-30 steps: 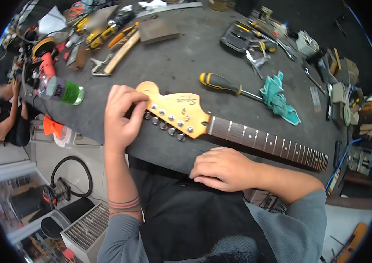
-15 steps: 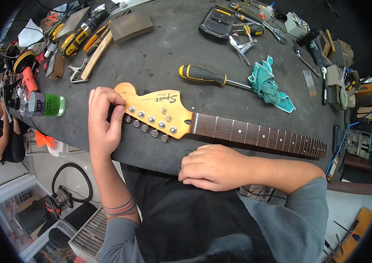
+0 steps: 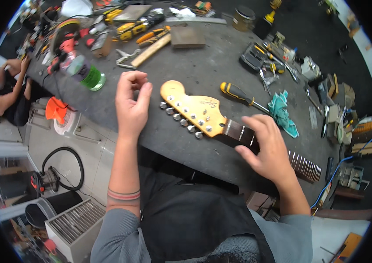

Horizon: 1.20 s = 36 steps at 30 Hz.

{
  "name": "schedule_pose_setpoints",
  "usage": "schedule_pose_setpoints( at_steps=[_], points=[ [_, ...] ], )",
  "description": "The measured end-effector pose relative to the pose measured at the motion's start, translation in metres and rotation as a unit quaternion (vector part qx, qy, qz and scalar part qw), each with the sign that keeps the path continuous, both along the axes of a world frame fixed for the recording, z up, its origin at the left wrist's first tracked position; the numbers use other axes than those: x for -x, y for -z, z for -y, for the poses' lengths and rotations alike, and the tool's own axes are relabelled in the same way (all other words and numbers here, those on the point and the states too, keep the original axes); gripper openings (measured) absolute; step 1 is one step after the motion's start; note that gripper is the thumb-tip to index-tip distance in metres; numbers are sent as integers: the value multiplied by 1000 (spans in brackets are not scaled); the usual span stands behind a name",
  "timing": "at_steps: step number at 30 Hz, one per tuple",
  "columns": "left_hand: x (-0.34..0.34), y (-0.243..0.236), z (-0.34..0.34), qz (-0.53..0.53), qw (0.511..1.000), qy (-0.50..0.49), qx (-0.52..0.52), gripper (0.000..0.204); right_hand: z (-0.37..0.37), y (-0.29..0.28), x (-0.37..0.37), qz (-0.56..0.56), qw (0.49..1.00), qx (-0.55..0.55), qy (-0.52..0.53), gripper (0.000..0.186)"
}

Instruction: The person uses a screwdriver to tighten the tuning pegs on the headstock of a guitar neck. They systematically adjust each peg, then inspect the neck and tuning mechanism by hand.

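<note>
A guitar neck (image 3: pixel 237 132) with a dark fretboard and a pale wooden headstock (image 3: pixel 190 107) lies slantwise on the dark workbench. Metal tuners (image 3: pixel 183 119) line the headstock's near edge. Just left of the headstock, apart from it, my left hand (image 3: pixel 132 105) is raised with fingers loosely curled and thumb apart, holding nothing. My right hand (image 3: pixel 267 147) is open over the fretboard, hiding its middle part; whether it touches the wood I cannot tell. Beyond the neck lie a yellow-and-black screwdriver (image 3: pixel 237 93) and a crumpled teal cloth (image 3: pixel 282 111) over its tip.
A bottle of green liquid (image 3: pixel 90 76) stands to the left. Farther back are a flat block (image 3: pixel 188 37), a wooden-handled tool (image 3: pixel 151 50) and a tool case (image 3: pixel 253 57). Wrenches and boxes fill the right side. A co-worker (image 3: pixel 13 90) sits at the far left.
My left hand has let go of the headstock's end. My right hand has lifted from the bench's front edge to over the fretboard. The view has shifted, blurring slightly.
</note>
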<state>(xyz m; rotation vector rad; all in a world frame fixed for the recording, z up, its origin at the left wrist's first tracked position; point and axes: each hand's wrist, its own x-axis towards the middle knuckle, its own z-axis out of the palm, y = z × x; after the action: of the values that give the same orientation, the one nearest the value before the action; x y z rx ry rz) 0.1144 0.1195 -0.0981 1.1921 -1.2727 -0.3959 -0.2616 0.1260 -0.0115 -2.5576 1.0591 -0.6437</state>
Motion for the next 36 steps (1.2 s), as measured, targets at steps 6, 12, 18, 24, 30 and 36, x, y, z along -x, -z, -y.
schedule_pose_setpoints(
  at_steps=[6, 12, 18, 24, 30, 36],
  points=[
    [0, -8, -18, 5, 995, -64, 77, 13, -19, 18, 48, -119, 984, -73, 107, 58],
    [60, 16, -90, -14, 977, -46, 207, 21, -26, -17, 42, -46, 985, -2, 164, 54],
    [118, -43, -115, -74, 961, 267, 0, 58, -23, -173, -67, 76, 990, -83, 88, 53],
    [171, -82, -90, -257, 886, 385, 5, 75, -29, -220, -163, 286, 954, -81, -26, 55],
    [70, -96, -154, -284, 909, 303, -28, 17, -58, -236, -209, 296, 903, -164, -264, 49],
    [-67, -99, -258, -229, 971, 61, 29, 30, -49, -141, -171, -124, 938, 55, -320, 52]
  ],
)
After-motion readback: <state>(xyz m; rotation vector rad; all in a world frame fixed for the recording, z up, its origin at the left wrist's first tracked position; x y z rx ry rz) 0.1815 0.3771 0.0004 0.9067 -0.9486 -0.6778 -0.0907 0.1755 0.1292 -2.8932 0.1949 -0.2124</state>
